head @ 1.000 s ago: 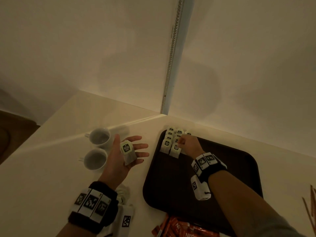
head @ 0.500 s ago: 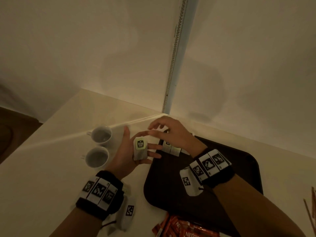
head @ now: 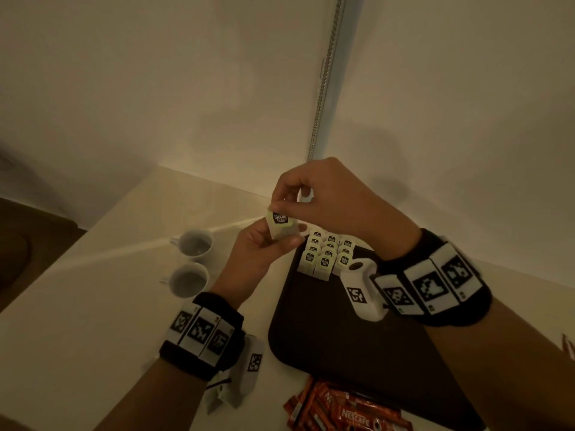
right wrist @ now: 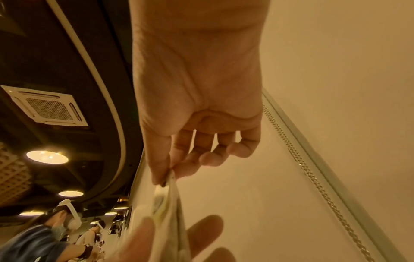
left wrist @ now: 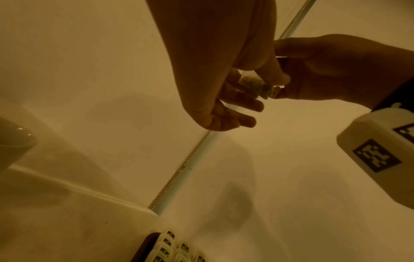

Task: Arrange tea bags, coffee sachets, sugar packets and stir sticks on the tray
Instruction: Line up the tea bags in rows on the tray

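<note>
Two cream walls meet behind a pale cream table, and on it lies a dark brown rectangular plastic tray, its long axis running near to far. At the tray's far left corner a block of white paper tea bags with black labels stands in three short rows, labels facing up and near. Left of the tray sit two white ceramic cups, one behind the other, and at the near edge lies a heap of red coffee sachets, with a few pale packets just left of them. Above the tray's far left corner, the left hand holds a single white tea bag with a green-edged label upright, fingers curled behind it. The right hand reaches over from the right and pinches the bag's top edge between thumb and forefinger.
</note>
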Motion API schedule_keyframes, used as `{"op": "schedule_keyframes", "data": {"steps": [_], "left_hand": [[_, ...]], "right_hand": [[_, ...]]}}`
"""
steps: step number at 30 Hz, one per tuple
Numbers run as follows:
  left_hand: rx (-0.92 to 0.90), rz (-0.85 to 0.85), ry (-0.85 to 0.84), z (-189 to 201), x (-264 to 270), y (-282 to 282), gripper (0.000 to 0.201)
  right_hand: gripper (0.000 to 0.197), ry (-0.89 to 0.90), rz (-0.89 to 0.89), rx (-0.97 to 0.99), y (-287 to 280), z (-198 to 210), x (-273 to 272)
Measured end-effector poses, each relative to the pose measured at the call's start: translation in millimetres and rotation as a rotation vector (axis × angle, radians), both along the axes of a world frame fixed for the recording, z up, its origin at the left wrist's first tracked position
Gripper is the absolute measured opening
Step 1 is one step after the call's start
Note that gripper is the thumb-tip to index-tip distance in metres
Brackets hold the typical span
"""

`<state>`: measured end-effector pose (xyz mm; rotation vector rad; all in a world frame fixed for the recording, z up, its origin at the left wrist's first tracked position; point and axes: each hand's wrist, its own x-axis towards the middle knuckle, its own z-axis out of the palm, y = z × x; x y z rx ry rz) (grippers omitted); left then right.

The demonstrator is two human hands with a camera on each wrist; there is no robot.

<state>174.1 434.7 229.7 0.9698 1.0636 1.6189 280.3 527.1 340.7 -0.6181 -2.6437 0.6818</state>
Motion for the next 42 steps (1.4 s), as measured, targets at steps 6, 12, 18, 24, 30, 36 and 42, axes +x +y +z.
{"op": "schedule_keyframes", "data": {"steps": [6, 12, 18, 24, 30, 36, 42], "left_hand": [[0.001, -0.017, 0.003, 6.4, 8.5, -2.1, 0.019], [0.008, -0.028, -0.003, 9.2, 8.6, -7.6, 0.017], [0.021, -0.023, 0.009, 10.6, 5.4, -7.7, 0.025], [0.066, 0.085, 0.075, 23.1, 4.3, -3.3, 0.013], [0.036, -0.011, 0.139, 20.9, 12.5, -3.6, 0.024], [0.021, 0.036, 0.104, 17.6, 22.3, -1.4, 0.030], [-0.162, -0.063, 0.242, -10.3, 11.8, -4.2, 0.046]], "right_hand": [[0.007, -0.039, -0.012, 0.048, -6.6, 18.4, -3.2], [0.006, -0.048, -0.012, 0.037, -7.8, 20.0, -1.9], [0.005, -0.021, 0.001, -0.016, -5.6, 16.7, 3.7], [0.001, 0.030, -0.002, -0.122, -1.6, 5.3, 16.2], [0.001, 0.062, -0.048, -0.147, 5.8, -7.1, 29.7], [0.002, 0.100, -0.073, -0.174, 10.4, -14.8, 37.5], [0.002, 0.090, -0.162, -0.203, 20.7, -42.5, 56.0]]}}
